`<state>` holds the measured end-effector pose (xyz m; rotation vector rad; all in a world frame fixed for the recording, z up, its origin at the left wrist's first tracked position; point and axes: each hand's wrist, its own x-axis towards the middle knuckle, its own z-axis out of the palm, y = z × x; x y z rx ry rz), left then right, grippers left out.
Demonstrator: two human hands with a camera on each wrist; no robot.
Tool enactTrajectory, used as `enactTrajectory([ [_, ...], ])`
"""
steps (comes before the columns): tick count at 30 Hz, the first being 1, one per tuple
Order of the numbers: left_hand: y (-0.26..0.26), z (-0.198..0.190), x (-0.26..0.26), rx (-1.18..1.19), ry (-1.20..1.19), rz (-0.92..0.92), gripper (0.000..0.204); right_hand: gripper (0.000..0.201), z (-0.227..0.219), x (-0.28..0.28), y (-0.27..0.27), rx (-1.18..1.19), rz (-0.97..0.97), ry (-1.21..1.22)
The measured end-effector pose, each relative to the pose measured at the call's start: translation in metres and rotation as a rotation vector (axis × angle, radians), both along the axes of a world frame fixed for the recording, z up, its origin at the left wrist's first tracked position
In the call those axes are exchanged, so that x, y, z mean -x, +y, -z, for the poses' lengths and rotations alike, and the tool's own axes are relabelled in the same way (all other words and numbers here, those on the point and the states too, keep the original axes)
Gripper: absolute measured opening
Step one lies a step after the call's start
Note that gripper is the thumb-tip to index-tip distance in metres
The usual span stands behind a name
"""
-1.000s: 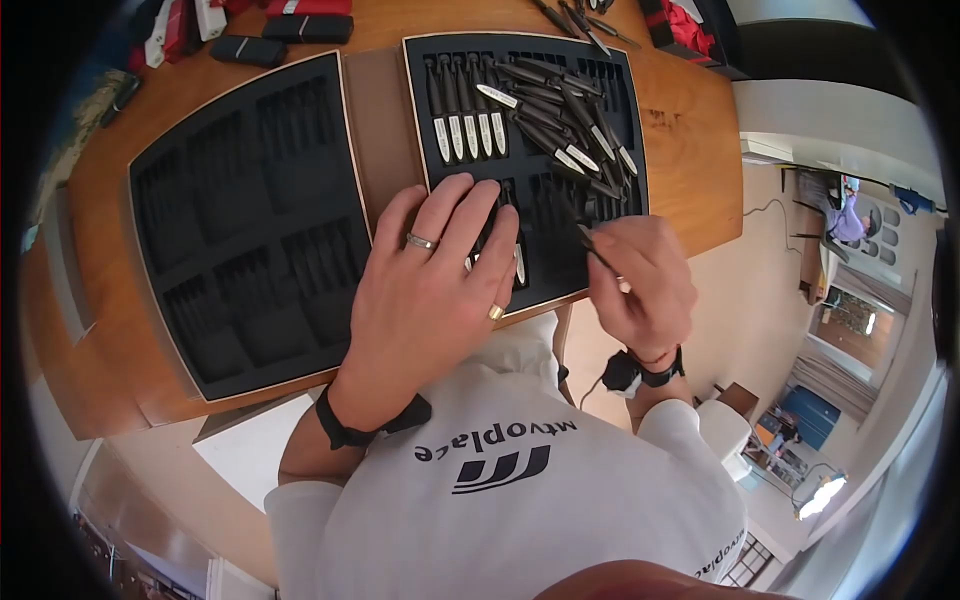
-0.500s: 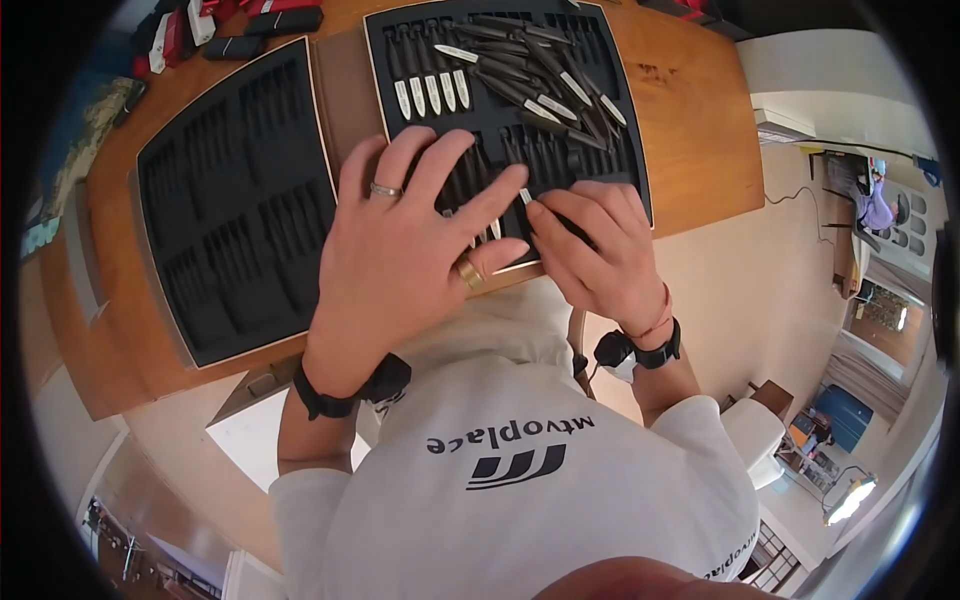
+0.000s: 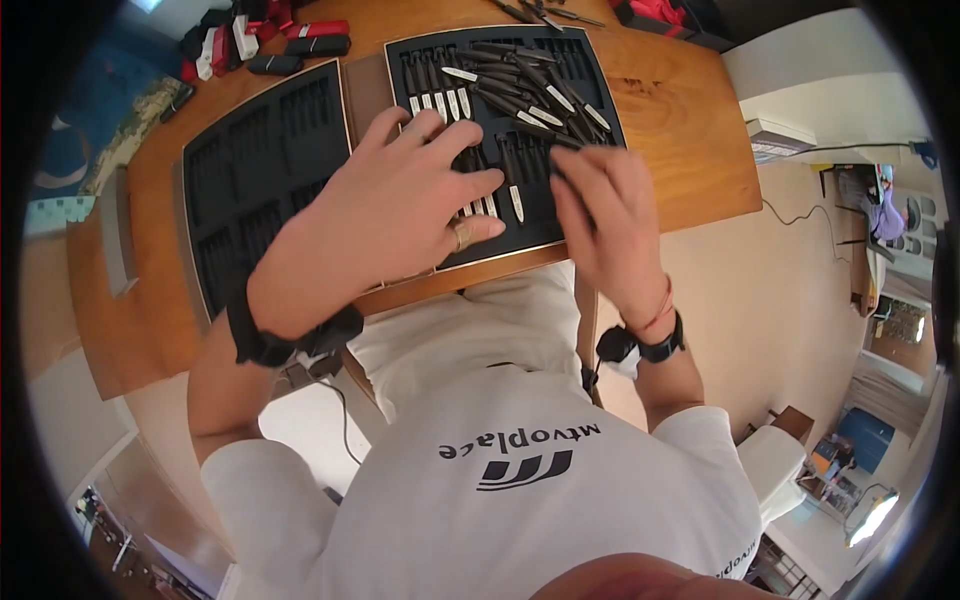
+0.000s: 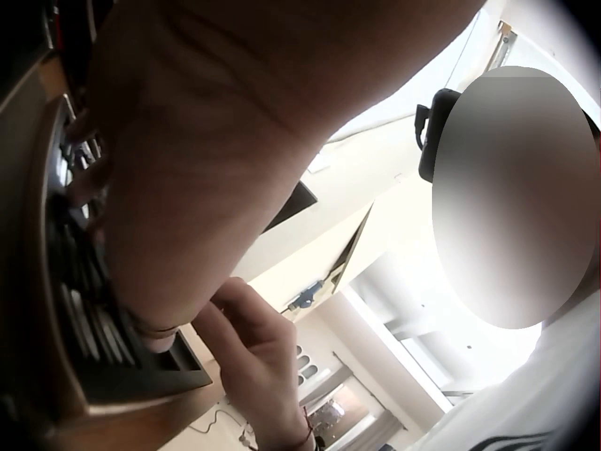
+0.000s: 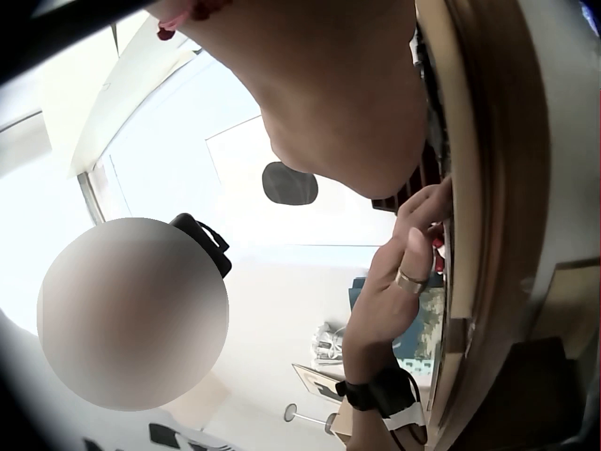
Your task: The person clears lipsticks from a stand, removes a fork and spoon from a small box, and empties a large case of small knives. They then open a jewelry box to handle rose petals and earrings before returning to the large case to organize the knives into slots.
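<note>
My left hand (image 3: 400,210) spreads its fingers over the front of the right-hand case half (image 3: 530,240), on a row of black-handled knives with pale pointed blades. Some of that row is hidden beneath the hand. Just right of its fingertips, one knife (image 3: 516,203) lies in a foam slot. My right hand (image 3: 610,210), slightly blurred, reaches over the case's right side, fingers extended toward the loose knife heap (image 3: 535,90). No knife shows in its fingers. Behind the left hand, a neat row of knives (image 3: 438,103) sits in slots.
The left case half (image 3: 240,170) lies open with slotted black foam. Red and black small cases (image 3: 300,50) crowd the table's back left. Several dark tools (image 3: 535,12) lie behind the case, near a dark box with red contents (image 3: 650,15). Wooden tabletop (image 3: 690,150) extends right.
The right hand pinched a knife near the front slots; that knife now lies in a slot, and the hand has moved away toward the heap. The left hand stays over the front row.
</note>
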<state>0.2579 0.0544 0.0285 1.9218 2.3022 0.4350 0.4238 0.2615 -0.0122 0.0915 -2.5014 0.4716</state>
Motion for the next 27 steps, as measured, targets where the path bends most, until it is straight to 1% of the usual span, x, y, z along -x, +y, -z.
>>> enactTrajectory([
  [1, 0.008, -0.004, 0.009, 0.08, -0.041, 0.067, 0.04, 0.034, -0.005, 0.008, 0.003, -0.019, 0.066, 0.019],
  [2, 0.02, -0.004, 0.019, 0.048, -0.071, 0.134, 0.036, 0.027, -0.013, 0.016, 0.003, -0.087, 0.11, -0.019],
  [3, 0.028, -0.004, 0.024, 0.048, -0.059, 0.152, 0.036, 0.027, -0.012, 0.021, 0.004, -0.088, 0.128, -0.008],
  [5, 0.041, -0.004, 0.033, 0.089, -0.256, 0.139, 0.033, 0.021, -0.011, 0.028, 0.006, -0.13, 0.165, -0.153],
  [6, 0.043, 0.002, 0.038, 0.012, -0.238, 0.179, 0.031, 0.021, -0.013, 0.028, 0.006, -0.134, 0.178, -0.146],
  [7, 0.042, 0.006, 0.043, 0.009, -0.235, 0.189, 0.031, 0.019, -0.014, 0.028, 0.006, -0.16, 0.156, -0.183],
  [9, 0.039, 0.014, 0.05, -0.042, -0.345, 0.184, 0.027, 0.018, -0.015, 0.026, 0.007, -0.189, 0.132, -0.232],
  [10, 0.036, 0.019, 0.053, -0.039, -0.363, 0.18, 0.027, 0.016, -0.014, 0.021, 0.006, -0.094, 0.137, -0.152],
  [11, 0.034, 0.023, 0.059, -0.073, -0.511, 0.128, 0.025, 0.015, -0.013, 0.019, 0.006, -0.001, 0.14, -0.068],
  [12, 0.033, 0.025, 0.063, -0.111, -0.655, 0.076, 0.024, 0.015, -0.013, 0.016, 0.003, -0.003, 0.133, -0.077],
  [14, 0.032, 0.031, 0.064, -0.147, -0.681, 0.06, 0.023, 0.013, -0.015, 0.004, -0.007, 0.627, 0.167, -0.004],
  [16, 0.033, 0.033, 0.063, -0.181, -0.708, 0.054, 0.023, 0.013, -0.008, -0.004, -0.01, 0.656, 0.175, -0.013],
  [17, 0.033, 0.03, 0.062, -0.148, -0.713, 0.057, 0.023, 0.014, -0.007, -0.006, -0.012, 0.694, 0.183, -0.016],
  [18, 0.034, 0.028, 0.061, -0.113, -0.717, 0.06, 0.024, 0.013, -0.005, -0.006, -0.02, 0.791, 0.224, -0.017],
  [19, 0.035, 0.031, 0.061, -0.115, -0.718, 0.059, 0.024, 0.013, -0.003, -0.005, -0.023, 0.79, 0.224, -0.019],
  [21, 0.035, 0.037, 0.06, -0.257, -0.547, 0.165, 0.028, 0.014, 0.004, -0.004, -0.027, 0.641, 0.269, -0.012],
  [24, 0.034, 0.031, 0.059, -0.192, -0.49, 0.186, 0.031, 0.013, 0.019, 0.004, -0.034, 0.6, 0.305, 0.067],
  [27, 0.034, 0.034, 0.06, -0.223, -0.462, 0.243, 0.034, 0.013, 0.018, 0.011, -0.039, 0.553, 0.33, 0.12],
])
